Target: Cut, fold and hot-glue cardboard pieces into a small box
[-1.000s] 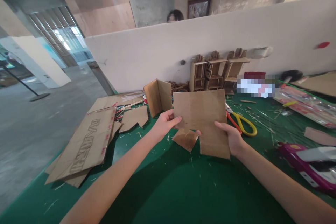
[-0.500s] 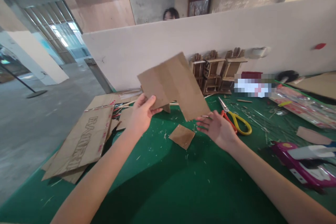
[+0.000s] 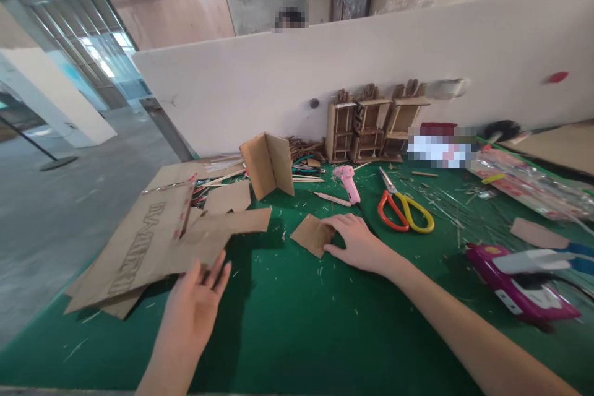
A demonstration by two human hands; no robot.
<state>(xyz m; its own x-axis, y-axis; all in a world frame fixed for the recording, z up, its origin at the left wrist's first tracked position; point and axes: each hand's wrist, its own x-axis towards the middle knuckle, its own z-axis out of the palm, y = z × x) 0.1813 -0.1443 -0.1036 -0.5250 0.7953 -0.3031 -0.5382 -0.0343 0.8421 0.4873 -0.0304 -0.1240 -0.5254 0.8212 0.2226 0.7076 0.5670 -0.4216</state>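
Fingers spread, my left hand (image 3: 197, 297) is just below the L-shaped piece of cardboard (image 3: 218, 232), which lies over the larger cardboard sheets (image 3: 143, 235) on the left; whether the fingertips still touch it, I cannot tell. At the middle of the table, my right hand (image 3: 357, 241) has its thumb and fingers around the right corner of a small cardboard square (image 3: 309, 234). Behind the square stands a folded cardboard piece (image 3: 264, 167), upright. A pink glue gun (image 3: 349, 185) and scissors (image 3: 401, 207) with red and yellow handles lie beyond my right hand.
Wooden stick frames (image 3: 362, 130) stand against the white partition (image 3: 232, 93). On the right lie a purple-and-white device (image 3: 520, 291) with a cord and a plastic-wrapped pack (image 3: 533, 182). Thin sticks and scraps litter the green table (image 3: 288, 334). A person's head shows above the partition.
The L-shaped cardboard went from raised before me down onto the sheets at left, and my left hand opened beside it. My right hand moved left and took the small square's corner.
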